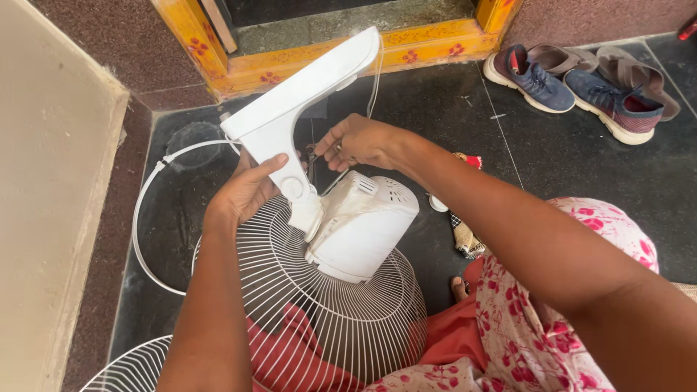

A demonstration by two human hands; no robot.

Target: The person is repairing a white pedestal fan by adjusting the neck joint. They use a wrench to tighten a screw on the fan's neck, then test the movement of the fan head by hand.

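A white fan lies in front of me with its motor housing [361, 229] on top of its wire guard [327, 319]. The fan's white stand arm [305, 94] sticks up and away, tilted. My left hand [247, 190] wraps around the lower neck of that stand, near the joint to the motor housing. My right hand [357, 141] reaches over the housing with fingers pinched on something small and dark just behind the stand; what it is I cannot tell. A thin white cord [375, 80] hangs from the stand's top.
A loose white ring [142, 210] lies on the black floor at left, and a second wire guard [131, 366] shows at bottom left. Shoes [581, 83] sit at the far right by a yellow painted door sill [406, 47]. A beige wall [51, 203] borders the left.
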